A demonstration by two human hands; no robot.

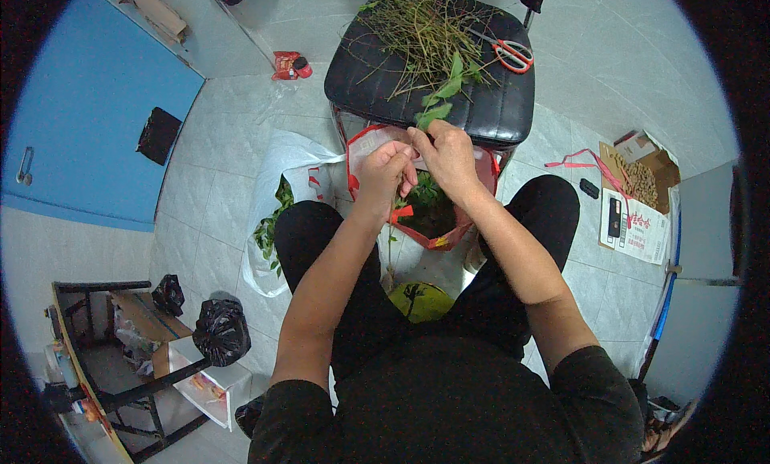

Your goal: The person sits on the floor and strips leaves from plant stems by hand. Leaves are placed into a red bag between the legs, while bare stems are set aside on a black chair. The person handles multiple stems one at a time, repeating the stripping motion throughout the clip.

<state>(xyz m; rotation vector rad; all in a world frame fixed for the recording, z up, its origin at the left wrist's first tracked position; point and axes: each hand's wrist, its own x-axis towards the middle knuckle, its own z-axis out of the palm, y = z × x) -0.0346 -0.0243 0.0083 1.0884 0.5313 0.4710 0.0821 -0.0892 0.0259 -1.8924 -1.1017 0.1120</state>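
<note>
Over an open red bag (pixel 442 243), my left hand (pixel 390 170) and my right hand (pixel 446 154) are close together. Both grip a leafy green stem (pixel 434 113). Its leaves stick out beyond my right fingers, and a thin lower length hangs beneath my left hand. Where the stem passes between the fingers is partly hidden. Green leaves (pixel 427 190) lie inside the bag. Just past my hands, a black padded chair seat (pixel 385 100) carries a heap of thin stripped stems (pixel 424 34). Scissors with red and white handles (pixel 512 56) rest at the heap's right side.
To the left stands a white plastic bag (pixel 283 154) with leafy greens (pixel 272 223). A yellow-green round object (pixel 436 298) sits between my legs. On the right floor is an open cardboard box (pixel 666 169) of peanut-like pieces (pixel 640 181). Black plastic bags (pixel 221 331) hang by a rack (pixel 150 386).
</note>
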